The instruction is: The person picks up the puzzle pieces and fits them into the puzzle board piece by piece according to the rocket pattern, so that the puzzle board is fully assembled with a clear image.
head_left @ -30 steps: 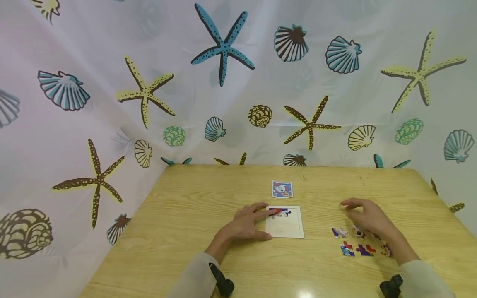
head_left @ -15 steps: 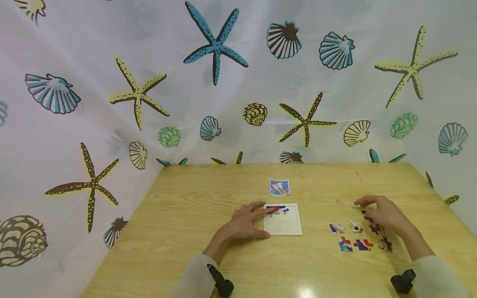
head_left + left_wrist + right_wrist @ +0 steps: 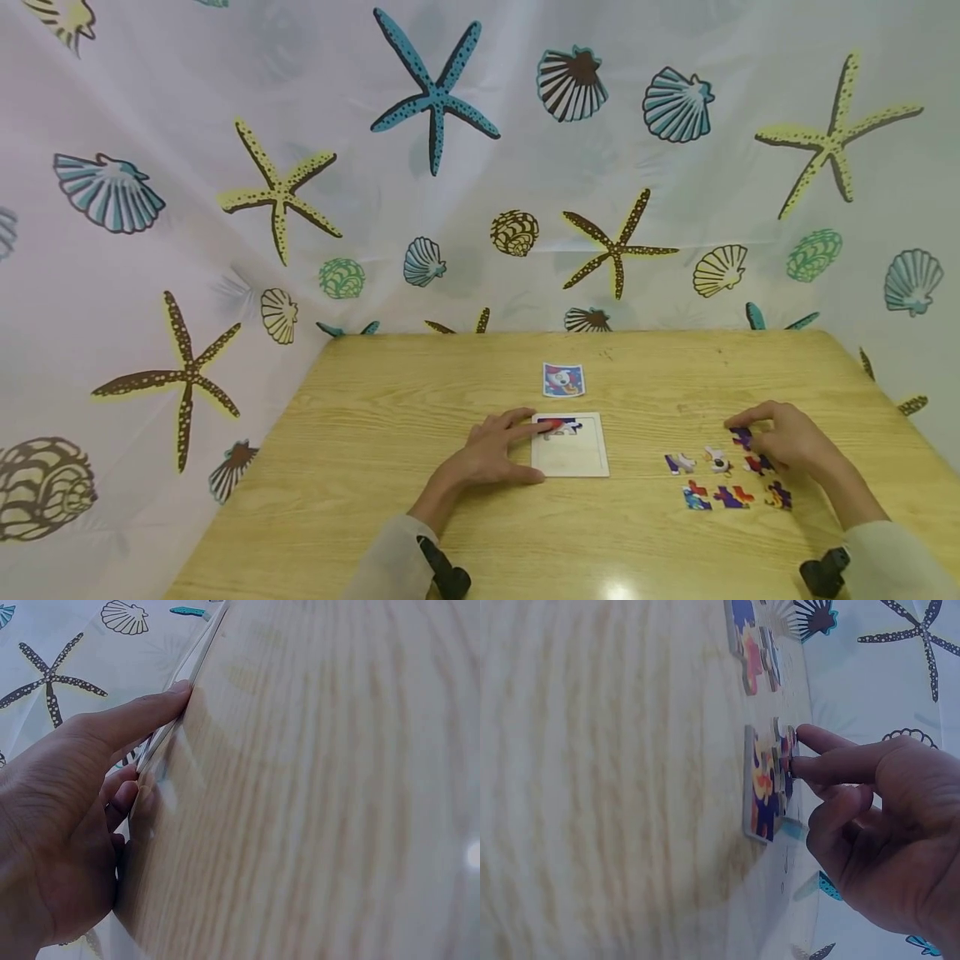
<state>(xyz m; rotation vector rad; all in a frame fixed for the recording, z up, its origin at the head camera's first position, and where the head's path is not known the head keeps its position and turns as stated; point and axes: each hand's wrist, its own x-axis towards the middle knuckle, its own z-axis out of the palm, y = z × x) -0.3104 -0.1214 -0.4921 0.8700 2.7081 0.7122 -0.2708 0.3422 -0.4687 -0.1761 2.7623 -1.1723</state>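
Note:
In the head view my left hand (image 3: 487, 450) lies at the left side of a white puzzle board (image 3: 572, 458), thumb at its lower left edge, a finger on the joined pieces (image 3: 572, 427) along its top. The left wrist view shows that thumb extended over the board's edge. My right hand (image 3: 797, 440) touches a dark blue piece (image 3: 741, 438) at the back of the loose group, index finger and thumb on either side. In the right wrist view the fingertips of this hand (image 3: 900, 802) meet the far pieces, behind a yellow and purple piece (image 3: 763, 791).
A small picture card (image 3: 562, 380) of a white dog lies behind the board. Several other loose pieces lie in rows at the right, among them a red and blue one (image 3: 696, 496) and a dog's-face one (image 3: 717, 460). A curtain with sea shapes (image 3: 480, 192) surrounds the wooden table (image 3: 420, 383).
My right hand has moved to the right, uncovering several loose pieces, and its fingers have come down at the back piece. The left hand keeps its place on the board. The head view has shifted slightly.

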